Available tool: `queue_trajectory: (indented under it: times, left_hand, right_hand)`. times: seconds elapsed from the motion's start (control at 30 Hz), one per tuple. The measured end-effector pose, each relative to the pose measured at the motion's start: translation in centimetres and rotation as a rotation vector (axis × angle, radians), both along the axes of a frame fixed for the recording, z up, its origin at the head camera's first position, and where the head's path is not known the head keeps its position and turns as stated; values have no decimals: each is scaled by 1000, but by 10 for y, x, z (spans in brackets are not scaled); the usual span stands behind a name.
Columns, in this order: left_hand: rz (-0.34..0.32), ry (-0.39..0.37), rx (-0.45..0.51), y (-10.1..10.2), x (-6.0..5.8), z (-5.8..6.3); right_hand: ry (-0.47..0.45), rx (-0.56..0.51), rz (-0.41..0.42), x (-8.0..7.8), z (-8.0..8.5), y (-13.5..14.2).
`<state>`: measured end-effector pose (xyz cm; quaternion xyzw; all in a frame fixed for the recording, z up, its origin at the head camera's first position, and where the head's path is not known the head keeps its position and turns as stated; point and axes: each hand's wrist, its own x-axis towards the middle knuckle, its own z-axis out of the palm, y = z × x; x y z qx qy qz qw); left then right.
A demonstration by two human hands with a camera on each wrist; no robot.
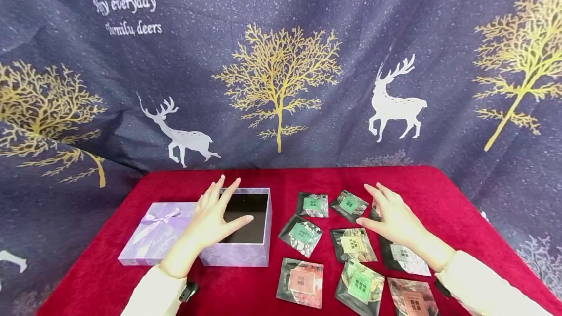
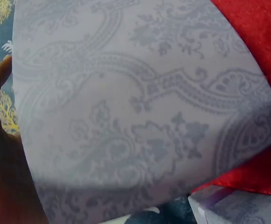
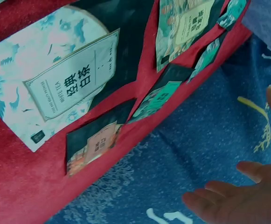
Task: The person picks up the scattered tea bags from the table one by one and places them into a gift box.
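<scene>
In the head view my left hand hovers with spread fingers over the left part of an open lilac gift box, whose dark inside shows. The box's patterned side fills the left wrist view. Beside it lies the lid with a ribbon bow, partly behind that hand. On the right, my right hand is held above several tea sachets, fingers extended and holding nothing. It partly covers a sachet at the right; nearby are a white tea sachet and a yellow-labelled sachet.
More sachets lie on the red cloth: green-labelled ones such as this sachet, a pink-labelled sachet and a red-brown sachet at the front. A blue curtain with deer and trees hangs behind the table.
</scene>
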<state>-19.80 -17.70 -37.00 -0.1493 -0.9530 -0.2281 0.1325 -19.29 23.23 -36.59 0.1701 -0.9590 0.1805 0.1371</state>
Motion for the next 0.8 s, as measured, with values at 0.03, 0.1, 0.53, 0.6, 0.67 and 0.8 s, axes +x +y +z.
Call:
queue_trajectory:
  times: [0.03,0.1,0.53,0.6,0.67,0.8]
  left_hand:
    - [4,-1,5,-1,0,0]
    - [12,-7,13,-4,0,1]
    - [-8,-68,205,-23,-4,-5]
    - [-17,-75,233,-26,-4,-5]
    - [-28,-82,265,-29,-4,-5]
    - [-47,-106,333,-35,-3,-6]
  right_hand:
    - [-5,-9,-5,-1,0,2]
    - [-15,-26,-20,-2,0,5]
    - [-51,-112,-106,-12,-6,27]
    - [-56,-124,-122,-14,-7,30]
    - [-58,-129,-136,-16,-9,33]
    - [-58,-136,-171,-22,-11,41]
